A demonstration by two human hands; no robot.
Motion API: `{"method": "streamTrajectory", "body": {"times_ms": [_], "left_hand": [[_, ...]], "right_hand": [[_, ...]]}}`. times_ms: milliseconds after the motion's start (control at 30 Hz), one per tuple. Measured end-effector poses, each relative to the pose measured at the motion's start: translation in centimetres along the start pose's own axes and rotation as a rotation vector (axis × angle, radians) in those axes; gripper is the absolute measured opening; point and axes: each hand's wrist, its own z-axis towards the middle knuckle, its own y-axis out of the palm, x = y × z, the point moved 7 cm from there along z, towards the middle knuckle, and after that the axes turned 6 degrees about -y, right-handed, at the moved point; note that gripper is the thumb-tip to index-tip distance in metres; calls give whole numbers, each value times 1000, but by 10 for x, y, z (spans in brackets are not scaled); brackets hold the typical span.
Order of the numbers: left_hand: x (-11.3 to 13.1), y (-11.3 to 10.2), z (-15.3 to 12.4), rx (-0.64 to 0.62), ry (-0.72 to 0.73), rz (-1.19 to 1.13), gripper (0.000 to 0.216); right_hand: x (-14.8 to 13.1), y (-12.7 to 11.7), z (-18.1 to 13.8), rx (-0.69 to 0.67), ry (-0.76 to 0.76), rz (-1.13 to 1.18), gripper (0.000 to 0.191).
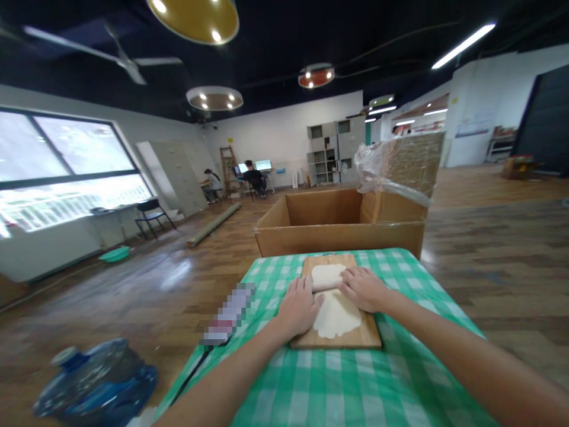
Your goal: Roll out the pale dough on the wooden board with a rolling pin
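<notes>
A wooden cutting board (360, 338) lies on a table with a green-and-white checked cloth (338, 391). A flat sheet of pale dough (334, 313) is spread along the board. A rolling pin (326, 287) lies across the dough, mostly hidden under my hands. My left hand (299, 307) presses flat on its left end, fingers stretched forward. My right hand (363, 288) lies flat on its right end, fingers pointing left.
A large open cardboard box (311, 237) stands just beyond the table, with a plastic-wrapped bundle (402, 163) on its right side. A blue water jug (95, 382) lies on the wooden floor at lower left. Two people sit at desks far back.
</notes>
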Motion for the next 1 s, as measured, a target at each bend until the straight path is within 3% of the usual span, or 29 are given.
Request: {"method": "streamTrajectory", "body": {"times_ms": [133,267,400,633,800,1000], "left_hand": [[1,-7,-13,-27,-14,36,52],[3,-9,-11,11,31,96,38],[-9,-4,-5,-1,56,90,31],[-24,-1,7,82,139,89,39],[-13,14,40,98,181,109,41],[-29,30,104,60,123,171,40]], "right_hand": [[-1,-7,-5,18,-51,24,49],[11,-3,-4,25,12,10,52],[14,3,-3,24,46,22,57],[-3,2,13,41,-5,25,58],[0,10,30,33,-5,15,62],[32,24,72,-19,93,8,68]]}}
